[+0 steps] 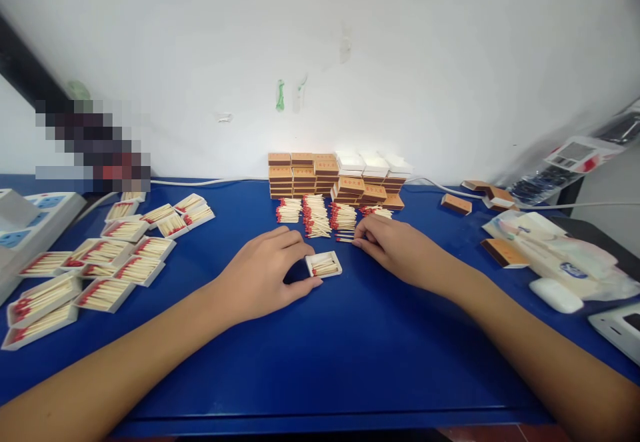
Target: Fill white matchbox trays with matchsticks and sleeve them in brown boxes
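A white matchbox tray [324,266] with a few red-tipped matches in it lies on the blue table [320,362]. My left hand [273,272] is around its left end, thumb and fingers closed on it. Behind it are rows of loose matches [316,217]. My right hand [387,242] is at the right side of these rows, with thumb and fingertips pinched together by some matches [345,237]; whether a match is between them is too small to tell. Stacked brown matchboxes [293,177] stand against the wall, with white trays [373,163] on top at the right.
Many match-filled trays [120,262] spread over the left side, beside a power strip [45,222]. On the right are loose matchboxes [505,253], a plastic packet [580,262], a white case [556,294], a bottle [565,162] and a white device [617,329].
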A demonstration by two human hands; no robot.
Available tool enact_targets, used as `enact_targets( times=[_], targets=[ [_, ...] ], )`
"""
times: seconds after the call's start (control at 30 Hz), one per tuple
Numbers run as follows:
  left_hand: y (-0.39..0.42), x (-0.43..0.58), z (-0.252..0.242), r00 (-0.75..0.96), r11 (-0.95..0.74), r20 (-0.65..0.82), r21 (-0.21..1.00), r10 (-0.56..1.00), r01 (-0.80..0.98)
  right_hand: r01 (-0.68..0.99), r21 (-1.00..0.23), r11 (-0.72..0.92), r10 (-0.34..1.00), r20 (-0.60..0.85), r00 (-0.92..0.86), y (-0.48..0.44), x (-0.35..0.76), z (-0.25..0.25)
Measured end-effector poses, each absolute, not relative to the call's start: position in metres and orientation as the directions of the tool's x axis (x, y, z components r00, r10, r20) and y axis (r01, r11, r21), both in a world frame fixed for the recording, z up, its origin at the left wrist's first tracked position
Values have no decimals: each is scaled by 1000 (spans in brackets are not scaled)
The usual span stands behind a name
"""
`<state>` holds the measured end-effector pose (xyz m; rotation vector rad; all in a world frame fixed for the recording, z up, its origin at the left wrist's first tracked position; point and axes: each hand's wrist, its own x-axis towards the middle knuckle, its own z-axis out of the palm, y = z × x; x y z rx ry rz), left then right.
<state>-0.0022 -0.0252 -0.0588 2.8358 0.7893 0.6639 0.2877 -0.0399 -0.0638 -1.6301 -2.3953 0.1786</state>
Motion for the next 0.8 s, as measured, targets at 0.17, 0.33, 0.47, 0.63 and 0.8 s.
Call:
enact_targets(
  times=[0.17, 0.33, 0.47, 0.63, 0.8],
  targets=[
    [-25, -2, -58, 764, -840, 349, 217, 543, 497, 889, -234, 394, 918, 135, -372, -42, 285, -59],
    [-24, -1, -58, 757, -828, 336, 205, 561, 523, 821, -237, 519, 851, 234, -470, -53, 266, -54],
    [-24, -1, -59, 761, -838, 352, 222, 545, 498, 809, -88, 581, 798, 260, -544, -63, 251, -55],
    [-25, 1, -58, 765, -858, 389, 238, 513, 455, 795, -65, 603, 780, 253, -572, -68, 244, -55],
    [-24, 1, -58, 766, -859, 388, 236, 512, 455, 756, -265, 599, 794, 323, -516, -61, 258, -52]
  ],
)
